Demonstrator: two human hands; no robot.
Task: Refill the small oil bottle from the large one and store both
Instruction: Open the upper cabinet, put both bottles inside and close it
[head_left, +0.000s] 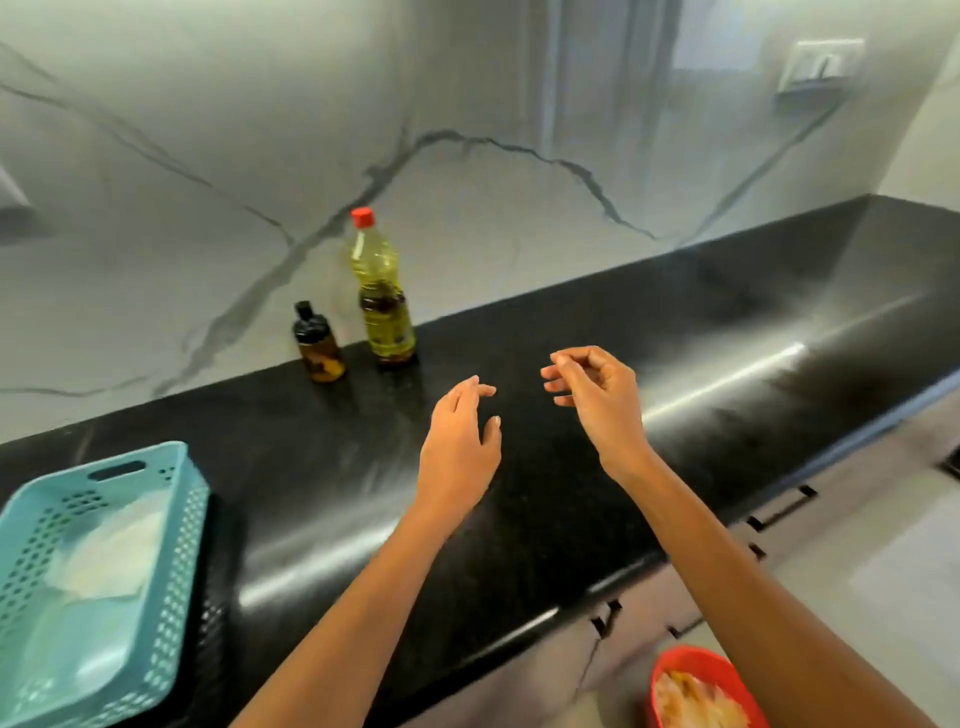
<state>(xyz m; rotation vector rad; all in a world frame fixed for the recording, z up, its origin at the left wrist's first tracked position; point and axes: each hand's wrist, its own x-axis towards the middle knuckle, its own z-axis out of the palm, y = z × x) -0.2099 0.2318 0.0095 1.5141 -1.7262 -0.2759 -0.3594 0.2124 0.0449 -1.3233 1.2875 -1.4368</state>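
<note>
A large clear bottle of yellow oil (384, 306) with a red cap stands upright at the back of the black counter (675, 364), against the marble wall. Just left of it stands the small dark oil bottle (318, 348) with a black cap. Both caps are on. My left hand (460, 447) hovers over the counter in front of the bottles, fingers relaxed and empty. My right hand (597, 395) is a little to the right of it, fingers loosely curled, holding nothing. Neither hand touches a bottle.
A teal perforated basket (171, 519) with white items inside sits on the counter's left end. A red bin (696, 686) stands on the floor below the counter edge. Drawer fronts with dark handles (779, 512) run under the counter. A wall switch (823, 65) is at the upper right.
</note>
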